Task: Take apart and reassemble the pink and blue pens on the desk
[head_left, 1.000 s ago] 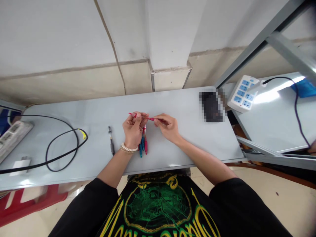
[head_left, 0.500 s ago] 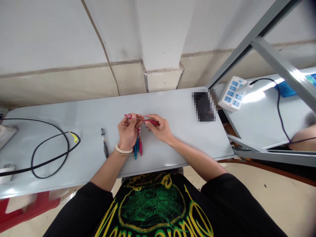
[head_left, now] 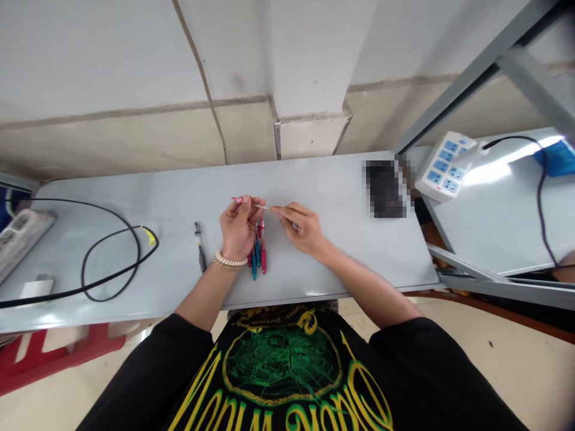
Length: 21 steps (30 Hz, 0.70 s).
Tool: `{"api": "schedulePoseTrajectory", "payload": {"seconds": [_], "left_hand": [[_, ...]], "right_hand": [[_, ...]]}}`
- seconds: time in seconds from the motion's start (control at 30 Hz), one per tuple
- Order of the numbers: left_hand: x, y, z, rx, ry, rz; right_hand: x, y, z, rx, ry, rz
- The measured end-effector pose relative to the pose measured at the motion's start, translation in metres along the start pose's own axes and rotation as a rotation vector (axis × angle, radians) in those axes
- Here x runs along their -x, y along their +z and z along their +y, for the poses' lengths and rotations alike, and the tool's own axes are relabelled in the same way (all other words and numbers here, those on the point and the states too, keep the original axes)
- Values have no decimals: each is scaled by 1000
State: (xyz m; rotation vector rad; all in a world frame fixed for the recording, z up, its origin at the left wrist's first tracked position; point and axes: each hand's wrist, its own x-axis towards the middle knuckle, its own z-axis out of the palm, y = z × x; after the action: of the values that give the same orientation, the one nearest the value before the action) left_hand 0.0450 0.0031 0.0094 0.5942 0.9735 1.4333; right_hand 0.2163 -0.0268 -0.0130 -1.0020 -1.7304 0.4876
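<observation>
Both your hands, raised—left hand (head_left: 238, 232) pinching a red-tipped pen (head_left: 236, 200); right hand (head_left: 303, 231) half-curled at its end, grip uncertain.

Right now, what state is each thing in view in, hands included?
Left hand: closed on the red-tipped pen
Red-tipped pen: held, thin pale end exposed
Right hand: fingers curled at that end; grip unclear
Red and blue pens: lying bunched
Dark pen: lying apart
Black cable: loosely looped
Blue-socketed power strip: white adapter apparently plugged in
Dark item: blurred, unclear
</observation>
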Motion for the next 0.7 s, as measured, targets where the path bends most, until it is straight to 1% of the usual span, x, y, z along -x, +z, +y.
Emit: {"api": "schedulePoseTrajectory", "payload": {"seconds": [0.17,0.23,0.33,0.43,0.53,0.7], "left_hand": [[-10,-8,6,50,-63,70],[-13,-11,9,79,-121,64],[-16,-14,11,117,-221,23],[-14,-13,10,165,-286,41],[-11,-9,10,173,-307,62],[-5,-5,10,121,-273,-36]], "right_hand": [[-3,-6,-6,-69,27,53],[-4,-7,-10,-114,57,80],[-4,-7,-16,-154,88,89],[-3,-6,-20,-183,67,83],[-3,-7,-23,-189,38,86],[-3,-7,-25,-140,47,80]]}}
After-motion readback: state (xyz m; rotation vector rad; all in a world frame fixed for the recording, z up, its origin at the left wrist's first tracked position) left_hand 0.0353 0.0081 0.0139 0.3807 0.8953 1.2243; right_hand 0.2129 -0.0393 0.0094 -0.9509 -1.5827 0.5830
